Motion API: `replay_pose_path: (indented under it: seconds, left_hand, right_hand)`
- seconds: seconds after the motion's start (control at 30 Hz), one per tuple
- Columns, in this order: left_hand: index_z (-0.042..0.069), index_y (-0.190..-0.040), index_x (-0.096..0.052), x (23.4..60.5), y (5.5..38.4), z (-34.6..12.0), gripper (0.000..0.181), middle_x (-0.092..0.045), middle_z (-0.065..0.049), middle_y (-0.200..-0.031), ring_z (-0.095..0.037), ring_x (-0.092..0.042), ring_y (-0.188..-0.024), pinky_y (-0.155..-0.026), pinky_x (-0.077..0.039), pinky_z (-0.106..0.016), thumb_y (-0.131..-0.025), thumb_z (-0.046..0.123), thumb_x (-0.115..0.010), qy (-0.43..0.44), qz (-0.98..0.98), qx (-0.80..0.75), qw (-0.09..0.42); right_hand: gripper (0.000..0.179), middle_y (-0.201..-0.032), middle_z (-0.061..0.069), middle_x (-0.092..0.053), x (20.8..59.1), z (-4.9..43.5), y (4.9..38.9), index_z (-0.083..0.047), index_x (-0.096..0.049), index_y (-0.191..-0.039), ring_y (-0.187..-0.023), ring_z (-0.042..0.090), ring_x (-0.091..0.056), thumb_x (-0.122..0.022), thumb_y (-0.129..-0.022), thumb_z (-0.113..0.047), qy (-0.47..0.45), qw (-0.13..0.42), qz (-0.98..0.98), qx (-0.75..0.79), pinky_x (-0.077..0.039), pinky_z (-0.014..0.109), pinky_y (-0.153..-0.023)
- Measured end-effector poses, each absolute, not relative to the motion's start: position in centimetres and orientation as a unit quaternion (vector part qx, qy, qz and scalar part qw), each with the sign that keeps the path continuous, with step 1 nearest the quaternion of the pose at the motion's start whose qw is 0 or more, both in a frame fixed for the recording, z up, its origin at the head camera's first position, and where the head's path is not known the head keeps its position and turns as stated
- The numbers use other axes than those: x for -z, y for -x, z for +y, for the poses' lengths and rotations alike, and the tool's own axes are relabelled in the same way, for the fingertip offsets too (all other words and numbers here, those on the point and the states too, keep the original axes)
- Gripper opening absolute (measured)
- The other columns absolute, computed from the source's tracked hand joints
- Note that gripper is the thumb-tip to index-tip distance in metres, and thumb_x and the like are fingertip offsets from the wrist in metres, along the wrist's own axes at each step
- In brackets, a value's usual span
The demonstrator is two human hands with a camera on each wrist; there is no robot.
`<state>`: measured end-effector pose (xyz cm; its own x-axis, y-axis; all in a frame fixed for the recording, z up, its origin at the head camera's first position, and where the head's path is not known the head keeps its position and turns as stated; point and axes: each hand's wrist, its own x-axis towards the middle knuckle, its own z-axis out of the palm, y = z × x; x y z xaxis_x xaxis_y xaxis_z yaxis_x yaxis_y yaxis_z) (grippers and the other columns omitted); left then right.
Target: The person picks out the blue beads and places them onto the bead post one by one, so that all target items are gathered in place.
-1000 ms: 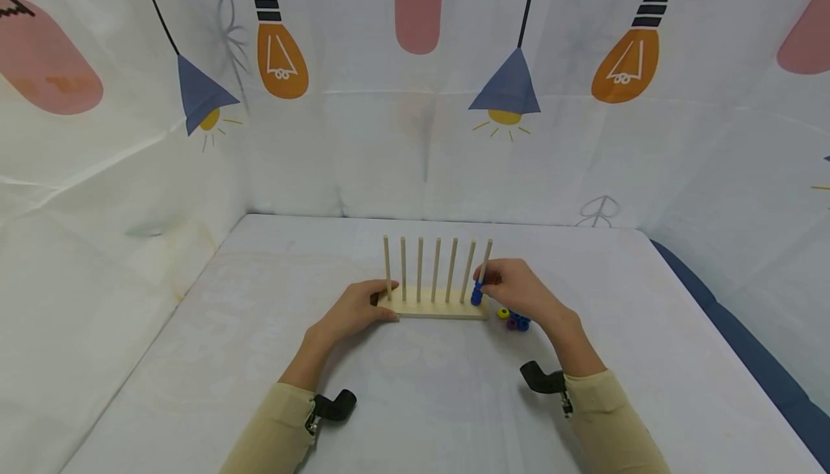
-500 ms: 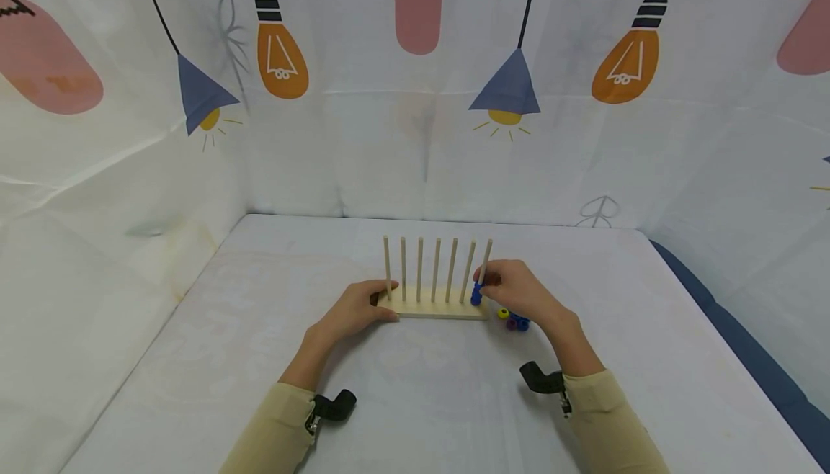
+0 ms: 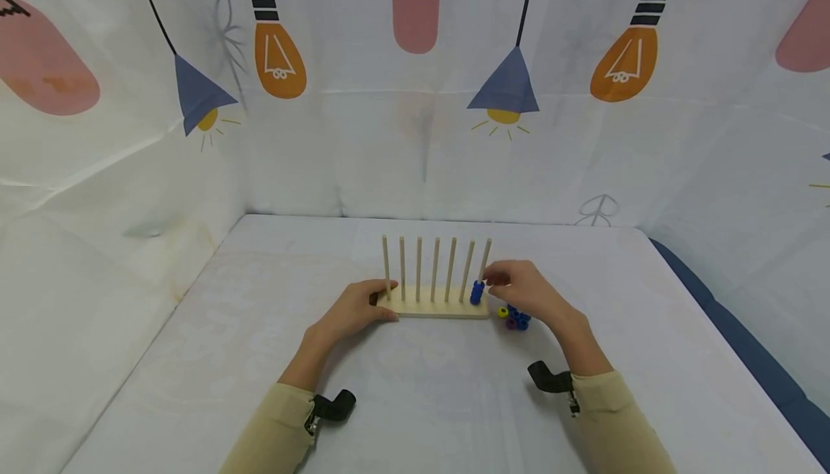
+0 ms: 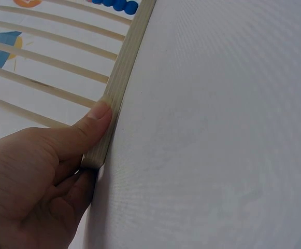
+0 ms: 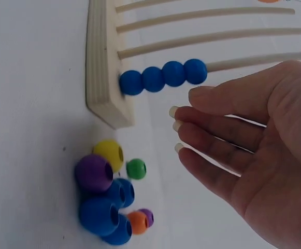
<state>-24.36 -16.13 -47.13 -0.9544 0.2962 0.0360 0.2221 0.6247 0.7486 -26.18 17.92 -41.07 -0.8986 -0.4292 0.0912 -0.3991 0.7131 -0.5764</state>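
A pale wooden peg board [image 3: 431, 310] with a row of upright pegs stands on the white table. My left hand [image 3: 353, 308] grips its left end; in the left wrist view the thumb [image 4: 99, 110] lies along the board's edge. Several blue beads [image 5: 153, 79] are stacked on the rightmost peg, down at the base. Just right of that peg, my right hand [image 3: 528, 290] has relaxed fingers, holds nothing and is apart from the beads. Loose beads lie below it: yellow [image 5: 106, 153], purple [image 5: 90, 174], green [image 5: 134, 169], orange [image 5: 137, 222] and several blue [image 5: 97, 213].
The white table [image 3: 415, 402] reaches back to a white cloth wall [image 3: 363, 157] printed with lamps and bulbs. Dark blue fabric [image 3: 733, 323] runs along the right side. A black wrist-worn device [image 3: 550, 379] sits by the right sleeve; another [image 3: 336, 405] is by the left.
My right hand has let go of the blue beads on the rightmost peg and moved slightly right, so the stack shows fully. The left hand stays on the board.
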Motion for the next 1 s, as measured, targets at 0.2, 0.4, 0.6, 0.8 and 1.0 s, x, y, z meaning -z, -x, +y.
replay_pose_path:
  seconds: [0.2,0.4,0.6,0.8,1.0]
  left_hand:
    - [0.017,-0.138,-0.061,47.1,24.3,-16.2,0.063,-0.059,-0.005,-0.142,-0.023,-0.051,-0.136,-0.114,-0.040,-0.044,-0.080,0.029,-0.083,-0.144,0.901,-0.406,0.043]
    - [0.017,-0.137,-0.061,47.2,24.4,-16.1,0.063,-0.060,-0.006,-0.141,-0.023,-0.052,-0.135,-0.114,-0.041,-0.044,-0.080,0.029,-0.083,-0.146,0.904,-0.400,0.042]
    - [0.019,-0.137,-0.061,47.2,24.4,-16.1,0.063,-0.059,-0.005,-0.142,-0.023,-0.051,-0.137,-0.114,-0.040,-0.045,-0.080,0.030,-0.083,-0.145,0.903,-0.402,0.043]
    - [0.019,-0.137,-0.061,47.3,24.5,-16.1,0.063,-0.059,-0.004,-0.142,-0.023,-0.050,-0.137,-0.115,-0.040,-0.045,-0.080,0.031,-0.083,-0.148,0.902,-0.402,0.043]
    - [0.019,-0.137,-0.061,47.2,24.4,-16.0,0.062,-0.058,-0.004,-0.144,-0.023,-0.049,-0.139,-0.116,-0.039,-0.044,-0.080,0.030,-0.083,-0.142,0.903,-0.403,0.045]
  right_hand:
    - [0.025,-0.109,0.013,-0.072,41.6,18.8,26.1,-0.002,-0.070,-0.115,-0.099,0.026,-0.067,-0.064,-0.091,-0.003,0.214,0.022,0.930,0.299,-0.058,0.044,-0.085]
    - [0.025,-0.109,0.014,-0.072,41.9,19.2,26.2,-0.001,-0.070,-0.115,-0.098,0.026,-0.067,-0.063,-0.091,-0.002,0.204,0.031,0.930,0.306,-0.058,0.044,-0.085]
    - [0.025,-0.108,0.013,-0.072,42.2,19.8,26.5,-0.002,-0.071,-0.113,-0.098,0.026,-0.065,-0.061,-0.089,-0.001,0.193,0.039,0.939,0.283,-0.057,0.045,-0.085]
    - [0.023,-0.105,0.014,-0.072,42.7,20.4,26.8,0.000,-0.071,-0.109,-0.097,0.027,-0.066,-0.063,-0.087,0.002,0.199,0.044,0.943,0.262,-0.057,0.045,-0.083]
    - [0.021,-0.103,0.013,-0.072,42.8,20.5,26.8,-0.001,-0.072,-0.106,-0.096,0.025,-0.065,-0.063,-0.088,0.003,0.198,0.060,0.944,0.258,-0.057,0.044,-0.084]
